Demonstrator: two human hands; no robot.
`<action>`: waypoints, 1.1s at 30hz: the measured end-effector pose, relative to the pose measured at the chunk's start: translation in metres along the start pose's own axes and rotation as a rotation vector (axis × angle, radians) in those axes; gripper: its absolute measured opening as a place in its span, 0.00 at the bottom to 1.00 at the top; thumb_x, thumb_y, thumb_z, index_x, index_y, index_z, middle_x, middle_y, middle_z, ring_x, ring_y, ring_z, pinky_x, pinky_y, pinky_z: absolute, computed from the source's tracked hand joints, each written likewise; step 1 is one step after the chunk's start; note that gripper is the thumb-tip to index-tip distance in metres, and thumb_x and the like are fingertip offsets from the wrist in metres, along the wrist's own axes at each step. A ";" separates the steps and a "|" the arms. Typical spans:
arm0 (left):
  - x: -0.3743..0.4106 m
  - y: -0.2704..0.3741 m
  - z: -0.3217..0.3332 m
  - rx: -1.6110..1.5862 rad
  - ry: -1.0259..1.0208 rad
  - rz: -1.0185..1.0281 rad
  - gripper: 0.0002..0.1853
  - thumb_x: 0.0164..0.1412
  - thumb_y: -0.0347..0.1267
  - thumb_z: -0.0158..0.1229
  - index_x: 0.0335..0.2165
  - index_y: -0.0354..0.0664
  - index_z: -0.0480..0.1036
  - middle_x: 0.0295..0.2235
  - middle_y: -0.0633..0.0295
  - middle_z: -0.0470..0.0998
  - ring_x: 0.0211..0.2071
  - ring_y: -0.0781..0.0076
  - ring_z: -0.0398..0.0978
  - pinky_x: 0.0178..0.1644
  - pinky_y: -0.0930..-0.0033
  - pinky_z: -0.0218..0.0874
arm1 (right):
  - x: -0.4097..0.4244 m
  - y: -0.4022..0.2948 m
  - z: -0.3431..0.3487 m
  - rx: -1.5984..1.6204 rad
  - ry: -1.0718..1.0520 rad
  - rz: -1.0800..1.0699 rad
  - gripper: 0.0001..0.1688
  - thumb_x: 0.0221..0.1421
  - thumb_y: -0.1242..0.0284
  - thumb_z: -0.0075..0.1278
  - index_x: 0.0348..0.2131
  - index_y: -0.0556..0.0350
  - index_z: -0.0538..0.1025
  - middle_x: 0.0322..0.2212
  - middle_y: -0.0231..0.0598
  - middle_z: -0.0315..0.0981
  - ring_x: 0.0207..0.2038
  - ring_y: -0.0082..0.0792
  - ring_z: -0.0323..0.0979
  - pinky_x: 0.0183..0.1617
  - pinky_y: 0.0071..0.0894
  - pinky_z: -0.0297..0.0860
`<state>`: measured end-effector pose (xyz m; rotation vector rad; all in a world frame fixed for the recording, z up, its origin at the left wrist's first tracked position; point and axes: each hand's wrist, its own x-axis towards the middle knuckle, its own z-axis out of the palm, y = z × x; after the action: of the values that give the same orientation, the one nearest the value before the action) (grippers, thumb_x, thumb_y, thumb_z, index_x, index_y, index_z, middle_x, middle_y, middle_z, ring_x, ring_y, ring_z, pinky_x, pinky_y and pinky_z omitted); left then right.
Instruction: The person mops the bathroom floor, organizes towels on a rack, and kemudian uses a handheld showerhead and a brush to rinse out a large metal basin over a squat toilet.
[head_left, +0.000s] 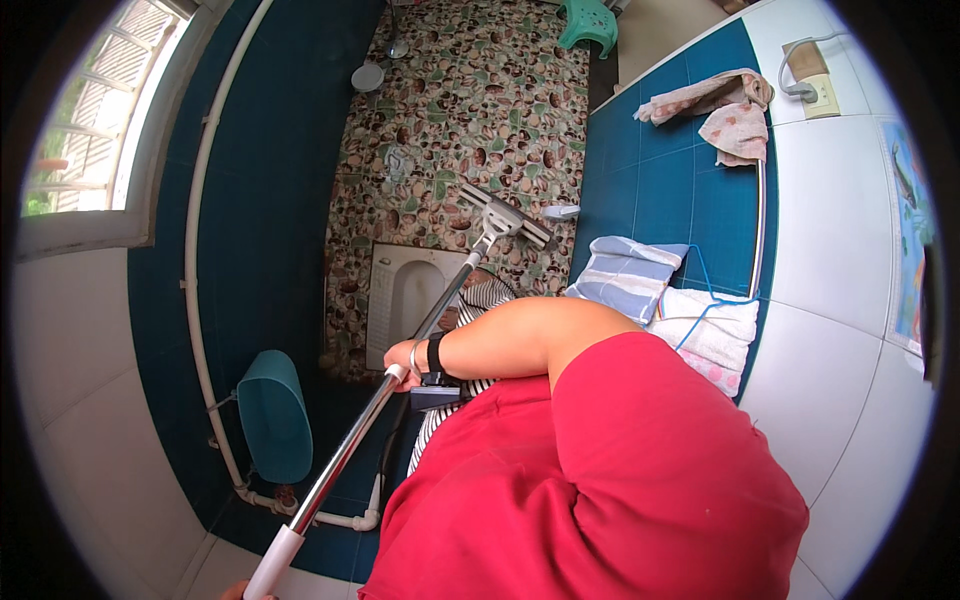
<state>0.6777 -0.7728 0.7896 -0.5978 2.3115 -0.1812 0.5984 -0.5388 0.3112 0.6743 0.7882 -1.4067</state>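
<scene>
A squeegee-style mop with a long metal pole (347, 442) runs from the lower left towards the middle. Its wide head (504, 215) rests on the pebble-patterned floor. My right hand (405, 364) is closed around the pole near a white collar, with a black strap and a metal bangle at the wrist. At the bottom edge, only part of my left hand (238, 591) shows, around the white handle end (274, 559) of the pole. A white squat toilet (382, 296) is set in the floor just left of the pole.
A teal basket (276, 416) hangs by a white pipe (193, 247) on the left wall. Towels (634, 277) and a blue hanger (705, 304) hang from the right wall's rail, with a pink cloth (735, 131) further along. A green stool (589, 24) and a white round object (367, 77) stand ahead.
</scene>
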 end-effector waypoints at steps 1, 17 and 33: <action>0.001 0.001 0.003 -0.042 -0.014 0.006 0.24 0.41 0.46 0.59 0.24 0.32 0.71 0.13 0.53 0.66 0.16 0.70 0.60 0.21 0.63 0.53 | -0.002 0.000 -0.003 0.098 0.034 0.038 0.07 0.45 0.76 0.43 0.28 0.59 0.63 0.23 0.43 0.63 0.26 0.40 0.68 0.31 0.44 0.68; 0.011 0.061 0.093 -0.394 0.031 0.037 0.17 0.36 0.34 0.66 0.25 0.33 0.73 0.24 0.51 0.75 0.23 0.65 0.72 0.31 0.66 0.65 | -0.023 -0.011 -0.105 -0.117 0.158 -0.085 0.11 0.45 0.72 0.42 0.28 0.63 0.64 0.23 0.51 0.66 0.24 0.47 0.70 0.27 0.48 0.70; 0.061 0.211 0.143 -0.517 0.190 0.392 0.17 0.37 0.37 0.65 0.26 0.37 0.73 0.19 0.52 0.73 0.19 0.64 0.73 0.25 0.73 0.62 | -0.100 -0.123 -0.240 0.043 0.581 -0.483 0.16 0.45 0.70 0.42 0.15 0.67 0.65 0.16 0.58 0.69 0.14 0.45 0.69 0.15 0.36 0.65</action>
<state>0.6605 -0.6094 0.5855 -0.3671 2.6194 0.5825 0.4567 -0.2938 0.2573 0.9915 1.4536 -1.6818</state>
